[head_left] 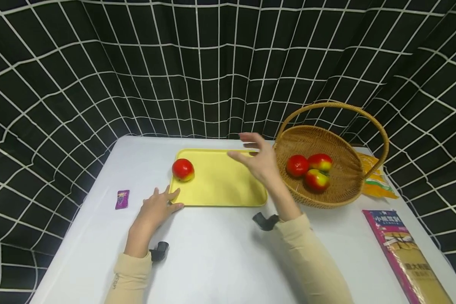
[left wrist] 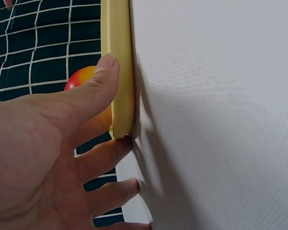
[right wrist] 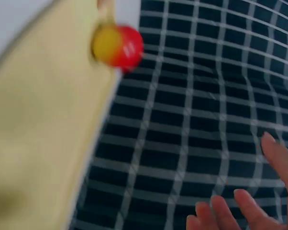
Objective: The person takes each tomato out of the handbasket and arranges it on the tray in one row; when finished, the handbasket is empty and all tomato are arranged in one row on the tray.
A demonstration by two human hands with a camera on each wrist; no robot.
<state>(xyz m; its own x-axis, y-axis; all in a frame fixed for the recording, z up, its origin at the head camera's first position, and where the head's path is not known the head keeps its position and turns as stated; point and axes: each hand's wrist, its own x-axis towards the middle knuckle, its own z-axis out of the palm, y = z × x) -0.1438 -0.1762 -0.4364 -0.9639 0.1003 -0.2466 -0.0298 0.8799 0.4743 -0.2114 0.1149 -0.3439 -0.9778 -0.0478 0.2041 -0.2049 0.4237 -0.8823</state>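
Observation:
A yellow tray (head_left: 220, 181) lies on the white table, with a round red-and-yellow fruit (head_left: 183, 169) near its left end. My left hand (head_left: 156, 210) grips the tray's near left corner. In the left wrist view its thumb (left wrist: 98, 84) lies along the tray wall (left wrist: 122, 96), while the other fingers spread around the corner. Over the tray's right end hovers my right hand (head_left: 260, 158), thumb and fingers apart, holding nothing. Just right of it stands a wicker basket (head_left: 343, 185) with an arched handle. Three red-and-yellow fruits (head_left: 316, 180) sit inside.
A small purple packet (head_left: 122, 199) lies left of the tray. Behind the basket's right side is an orange bag (head_left: 378, 185); a long pink-edged package (head_left: 408, 257) lies at the right. Black cloth with a white grid (head_left: 213, 63) hangs around the table.

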